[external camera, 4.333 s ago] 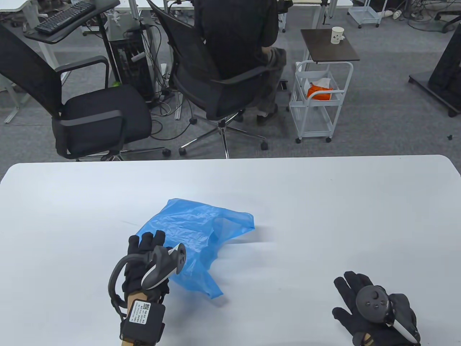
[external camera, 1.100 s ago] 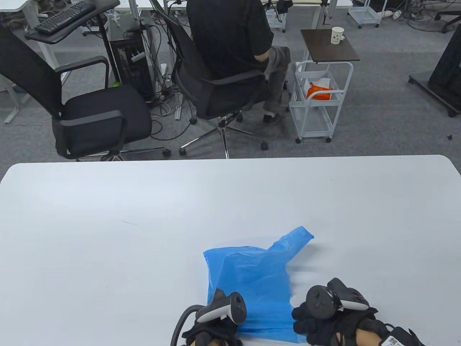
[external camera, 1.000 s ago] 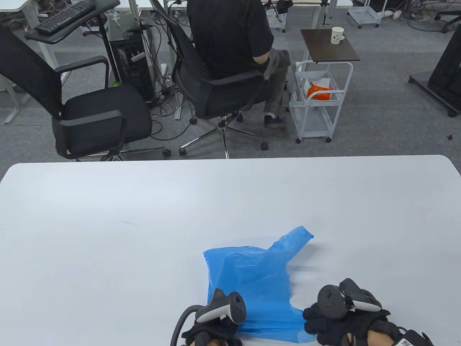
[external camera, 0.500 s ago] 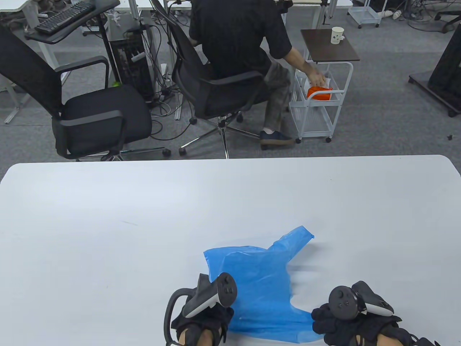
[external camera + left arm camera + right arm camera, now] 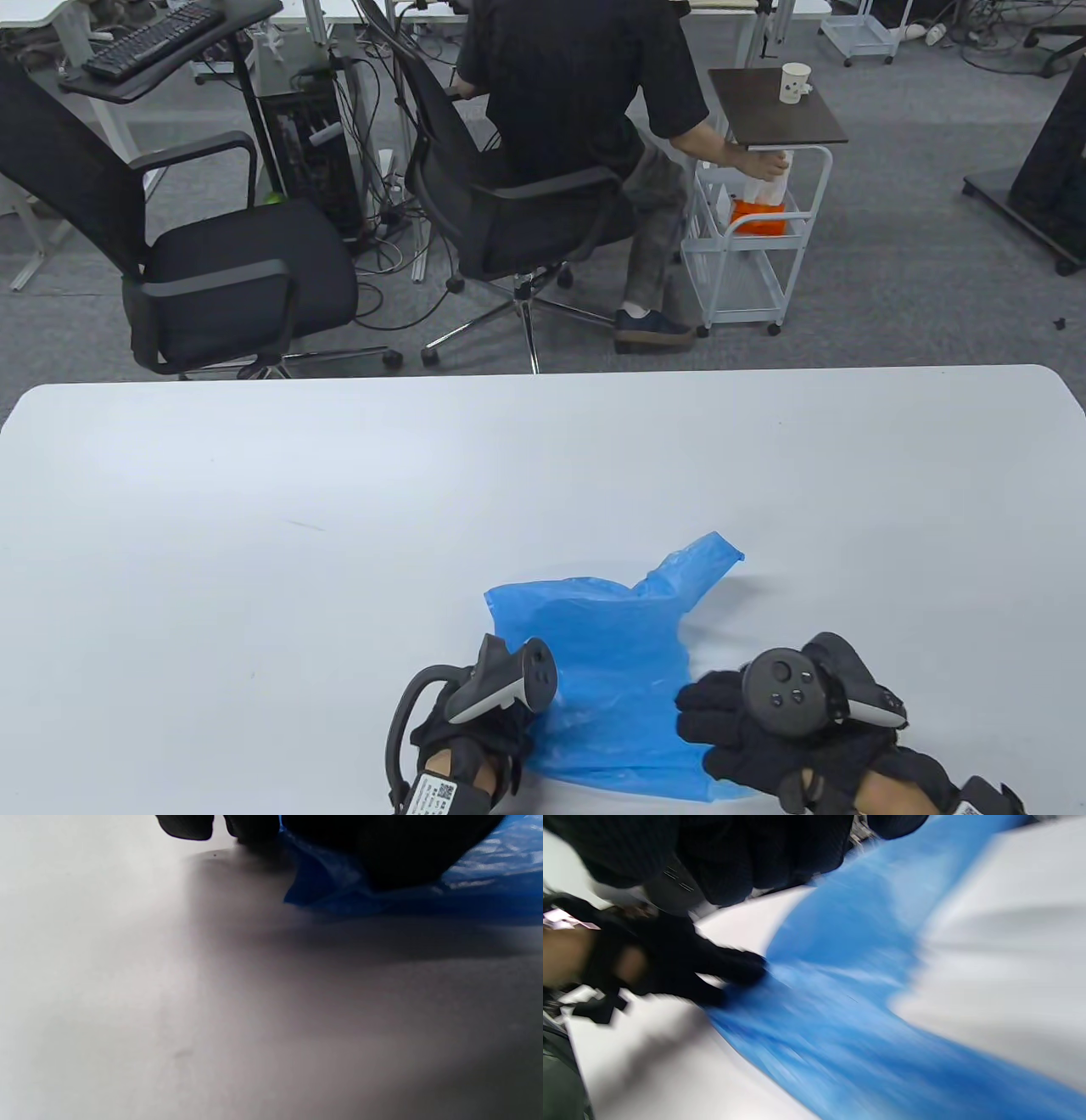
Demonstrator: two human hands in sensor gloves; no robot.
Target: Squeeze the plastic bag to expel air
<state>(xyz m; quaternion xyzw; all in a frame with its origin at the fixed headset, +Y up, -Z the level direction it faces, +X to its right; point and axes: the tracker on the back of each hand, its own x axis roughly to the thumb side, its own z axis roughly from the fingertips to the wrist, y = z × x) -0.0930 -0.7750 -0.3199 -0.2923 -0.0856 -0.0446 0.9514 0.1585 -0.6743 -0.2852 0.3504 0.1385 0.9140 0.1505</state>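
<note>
A blue plastic bag (image 5: 615, 662) lies mostly flat on the white table (image 5: 339, 526) near its front edge, one handle (image 5: 704, 556) pointing to the far right. My left hand (image 5: 501, 734) rests on the bag's lower left edge. In the left wrist view its fingers (image 5: 382, 853) press down on the blue film (image 5: 479, 895). My right hand (image 5: 708, 717) lies over the bag's lower right part, fingers spread on the film. The right wrist view is blurred. It shows the bag (image 5: 848, 993), my right fingers (image 5: 763, 861) above it and my left hand (image 5: 712, 971) touching its edge.
Beyond the table's far edge, a person in black sits on an office chair (image 5: 509, 204) and reaches into a white trolley (image 5: 747, 246). An unoccupied black chair (image 5: 221, 272) stands at the far left.
My right hand has moved left onto the bag's lower right part. My left hand has shifted slightly left along the bag's edge. Four seconds ago the bag lay puffed up further left.
</note>
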